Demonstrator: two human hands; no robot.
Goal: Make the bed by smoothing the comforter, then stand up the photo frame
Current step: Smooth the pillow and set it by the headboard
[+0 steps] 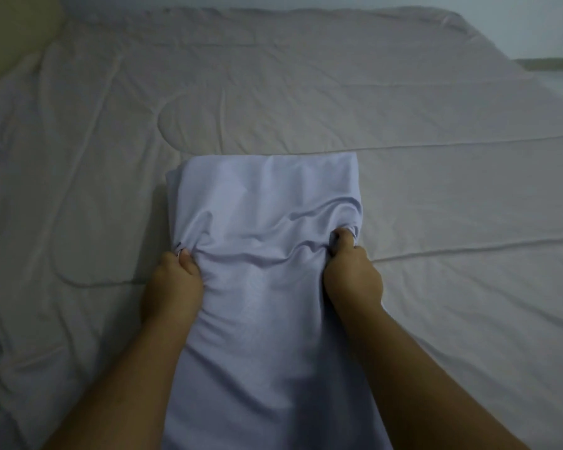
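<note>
The comforter (306, 102) lies spread across the bed, covering it from the far edge to the near edge, pale grey-pink and creased, with stitched quilting lines curving over its left half and running straight toward the right edge. On top of it, near the middle of the near edge, sits a folded lilac cloth (264, 254), its far fold square and flat, its middle puckered. Left hand (173, 287) has fingers curled tight, pinching the cloth's left side into a bunch. Right hand (351, 277) is clenched too, gripping the cloth's right side. A yellowish pillow (17, 37) shows at the far left corner.
</note>
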